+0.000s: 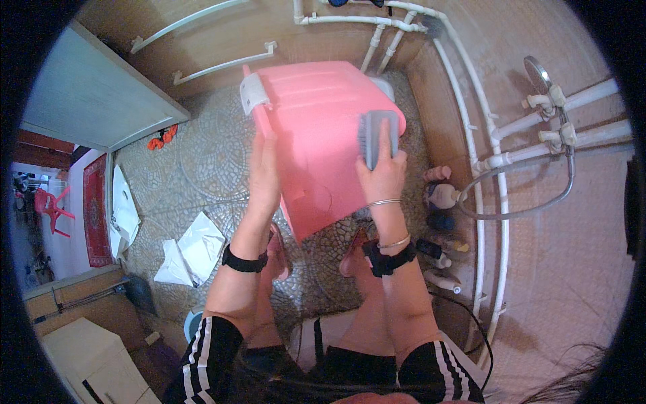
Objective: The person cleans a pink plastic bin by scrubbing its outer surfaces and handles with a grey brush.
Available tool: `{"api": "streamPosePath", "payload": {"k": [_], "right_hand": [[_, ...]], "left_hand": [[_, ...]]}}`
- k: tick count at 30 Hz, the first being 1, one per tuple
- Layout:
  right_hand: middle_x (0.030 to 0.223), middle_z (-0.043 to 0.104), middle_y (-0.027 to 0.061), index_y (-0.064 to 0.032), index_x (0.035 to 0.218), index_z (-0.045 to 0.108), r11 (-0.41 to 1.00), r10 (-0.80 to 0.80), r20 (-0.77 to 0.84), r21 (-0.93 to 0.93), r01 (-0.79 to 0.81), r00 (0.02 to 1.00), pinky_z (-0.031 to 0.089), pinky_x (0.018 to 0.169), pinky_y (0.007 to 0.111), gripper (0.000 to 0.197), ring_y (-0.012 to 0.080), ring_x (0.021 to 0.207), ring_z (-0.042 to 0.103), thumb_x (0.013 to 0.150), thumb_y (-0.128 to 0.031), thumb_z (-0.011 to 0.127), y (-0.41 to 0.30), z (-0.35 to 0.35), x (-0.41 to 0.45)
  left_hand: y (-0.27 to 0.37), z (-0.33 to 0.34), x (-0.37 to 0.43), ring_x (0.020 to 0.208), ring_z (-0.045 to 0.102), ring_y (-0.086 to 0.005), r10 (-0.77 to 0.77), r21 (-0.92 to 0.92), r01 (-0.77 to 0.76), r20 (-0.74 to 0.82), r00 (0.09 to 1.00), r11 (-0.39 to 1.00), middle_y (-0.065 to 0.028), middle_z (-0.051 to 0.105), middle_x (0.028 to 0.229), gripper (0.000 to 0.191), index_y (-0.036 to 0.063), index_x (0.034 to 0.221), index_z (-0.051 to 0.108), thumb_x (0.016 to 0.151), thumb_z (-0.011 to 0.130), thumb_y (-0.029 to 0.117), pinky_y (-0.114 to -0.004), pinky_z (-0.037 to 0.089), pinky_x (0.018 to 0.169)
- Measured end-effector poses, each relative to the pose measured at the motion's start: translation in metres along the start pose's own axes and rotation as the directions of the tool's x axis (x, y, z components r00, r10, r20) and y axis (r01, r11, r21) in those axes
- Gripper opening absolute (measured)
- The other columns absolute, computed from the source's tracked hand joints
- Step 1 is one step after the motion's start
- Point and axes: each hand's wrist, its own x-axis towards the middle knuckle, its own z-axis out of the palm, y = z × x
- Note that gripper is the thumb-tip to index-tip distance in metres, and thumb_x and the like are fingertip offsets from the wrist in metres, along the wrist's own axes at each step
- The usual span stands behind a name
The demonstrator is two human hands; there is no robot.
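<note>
A large pink plastic bin [323,151] lies tipped before me, its smooth side facing up. My left hand [264,171] presses along its left rim, below a grey-white clip [254,94] fixed on that rim; its fingertips are partly hidden at the edge. In my right hand [382,174] is a grey scrubbing brush [382,139], held near the bin's right side with the index finger stretched along its back. The bristles point left, and whether they touch the plastic I cannot tell.
White plastic sheets [199,247] lie on the pebble-patterned floor [207,146] at left, near an open door [96,86]. Several bottles [444,196] line the right wall below white pipes [479,202] and a shower hose [525,216]. A blue basin [192,323] stands by my left leg.
</note>
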Motion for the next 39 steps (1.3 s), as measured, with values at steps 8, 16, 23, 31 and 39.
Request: {"api": "streamPosePath", "payload": {"k": [8,16,23,31,39], "right_hand": [[0.094,0.039,0.0224,-0.0294,0.142,0.017,0.913,-0.317,0.306,0.354,0.201,0.898,0.042,0.076,0.046,0.091,0.0414,0.084,0.047,0.067,-0.020,0.069,-0.067,0.016,-0.052],[0.096,0.044,0.0214,-0.0394,0.136,0.028,0.928,-0.371,0.613,0.238,0.285,0.697,0.044,0.083,0.044,0.083,0.0400,0.092,0.050,0.068,-0.015,0.070,-0.046,0.002,-0.051],[0.095,0.043,0.0156,-0.0448,0.127,0.041,0.897,-0.432,0.356,0.078,0.434,0.829,0.047,0.079,0.042,0.073,0.0373,0.088,0.051,0.069,-0.010,0.068,0.014,0.017,-0.029],[0.122,0.040,0.0213,-0.0288,0.142,0.012,0.900,-0.060,0.132,0.437,-0.004,0.989,0.045,0.087,0.041,0.098,0.0365,0.106,0.050,0.067,-0.010,0.072,0.037,0.044,-0.021],[0.133,0.033,0.0156,-0.0220,0.140,-0.018,0.093,0.502,0.556,0.727,-0.680,0.663,0.041,0.088,0.053,0.106,0.0312,0.112,0.046,0.076,-0.017,0.066,0.009,0.029,-0.025]], "left_hand": [[-0.017,-0.012,0.004,0.115,0.041,-0.0215,-0.247,-0.007,0.247,0.009,0.969,0.969,-0.0151,0.045,0.126,0.054,-0.0016,0.129,0.039,0.095,0.035,0.040,-0.031,0.031,0.098],[-0.007,-0.020,0.016,0.108,0.045,-0.0181,-0.100,-0.132,0.101,0.017,0.995,0.986,-0.0113,0.050,0.120,0.051,-0.0022,0.126,0.043,0.095,0.037,0.038,-0.030,0.033,0.094],[-0.003,-0.016,0.021,0.094,0.051,-0.0141,-0.010,0.025,0.010,0.004,1.000,1.000,-0.0093,0.058,0.105,0.037,-0.0030,0.119,0.048,0.094,0.042,0.023,-0.026,0.040,0.083],[-0.001,-0.018,0.022,0.088,0.053,-0.0155,0.044,0.123,-0.042,-0.007,0.999,0.992,-0.0114,0.060,0.098,0.034,-0.0039,0.115,0.051,0.093,0.042,0.021,-0.029,0.042,0.080],[-0.010,-0.012,0.018,0.088,0.053,-0.0164,0.076,0.122,-0.067,-0.067,0.995,0.990,-0.0107,0.059,0.098,0.035,-0.0030,0.115,0.051,0.093,0.043,0.024,-0.029,0.042,0.079]]}}
